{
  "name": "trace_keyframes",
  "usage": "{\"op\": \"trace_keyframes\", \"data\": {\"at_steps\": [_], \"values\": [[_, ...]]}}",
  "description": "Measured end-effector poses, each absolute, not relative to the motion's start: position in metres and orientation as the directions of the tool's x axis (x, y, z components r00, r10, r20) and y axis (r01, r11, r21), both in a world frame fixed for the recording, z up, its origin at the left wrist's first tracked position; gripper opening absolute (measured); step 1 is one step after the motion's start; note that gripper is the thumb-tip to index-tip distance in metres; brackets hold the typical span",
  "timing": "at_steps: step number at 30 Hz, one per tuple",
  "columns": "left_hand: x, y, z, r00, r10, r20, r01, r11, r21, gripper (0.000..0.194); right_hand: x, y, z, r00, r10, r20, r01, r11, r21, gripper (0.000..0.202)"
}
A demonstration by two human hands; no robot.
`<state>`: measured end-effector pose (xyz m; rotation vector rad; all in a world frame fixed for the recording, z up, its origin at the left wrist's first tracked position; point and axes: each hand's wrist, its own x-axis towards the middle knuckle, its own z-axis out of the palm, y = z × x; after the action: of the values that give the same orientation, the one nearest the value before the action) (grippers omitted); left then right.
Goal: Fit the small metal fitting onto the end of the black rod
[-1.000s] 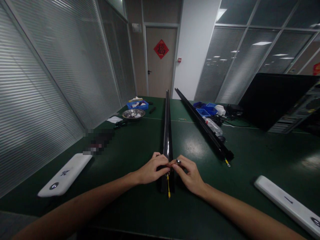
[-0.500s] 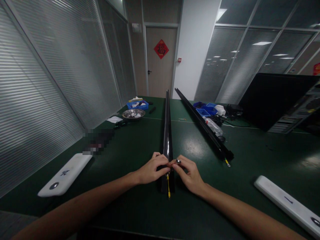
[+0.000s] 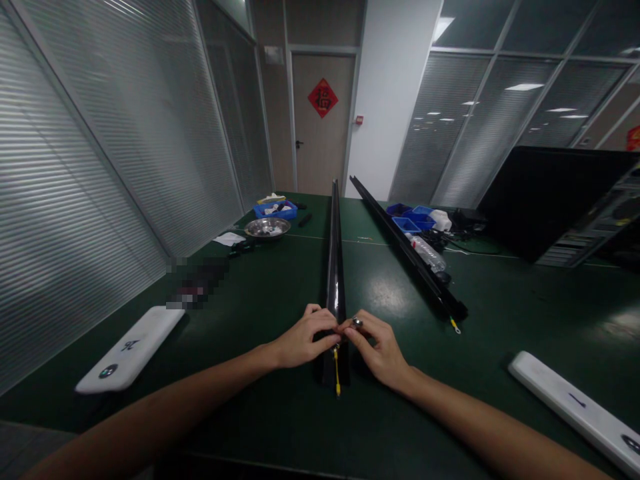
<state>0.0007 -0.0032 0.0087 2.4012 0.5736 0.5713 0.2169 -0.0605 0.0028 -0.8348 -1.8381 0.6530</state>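
Note:
A long black channel-like rail (image 3: 334, 267) lies lengthwise on the green table, its near end under my hands. My left hand (image 3: 306, 339) rests at the rail's left side, thumb and fingers pinched together over it. From the right, my right hand (image 3: 376, 347) meets it with thumb and forefinger pinched; a shiny ring-like metal piece (image 3: 357, 322) shows at its fingers. Whatever small part sits between the fingertips is hidden. A short yellow wire with a terminal (image 3: 337, 373) hangs toward me from just below the fingertips, over the rail's near end.
A second black rail (image 3: 407, 250) with a yellow ring terminal (image 3: 455, 325) slants at the right, beside a plastic bottle (image 3: 427, 252) and blue bins (image 3: 419, 217). White numbered devices (image 3: 131, 350) lie left and right. A metal bowl (image 3: 267, 229) and blue basket (image 3: 275, 210) stand far left.

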Motion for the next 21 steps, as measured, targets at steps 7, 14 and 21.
{"op": "trace_keyframes", "data": {"at_steps": [7,14,21], "values": [[0.0016,-0.0031,0.0072,0.810,0.533,0.246,0.274,-0.714,0.644,0.021,0.2166,-0.0586,0.0000,-0.280,0.789,0.546,0.295,0.612,-0.734,0.022],[0.0004,-0.0029,0.0092,0.814,0.531,0.238,0.282,-0.718,0.637,0.018,0.2159,-0.0588,0.0029,-0.285,0.778,0.559,0.263,0.625,-0.735,0.025],[0.0018,-0.0027,0.0071,0.811,0.529,0.251,0.280,-0.727,0.628,0.022,0.2171,-0.0581,-0.0018,-0.280,0.796,0.537,0.295,0.604,-0.740,0.021]]}}
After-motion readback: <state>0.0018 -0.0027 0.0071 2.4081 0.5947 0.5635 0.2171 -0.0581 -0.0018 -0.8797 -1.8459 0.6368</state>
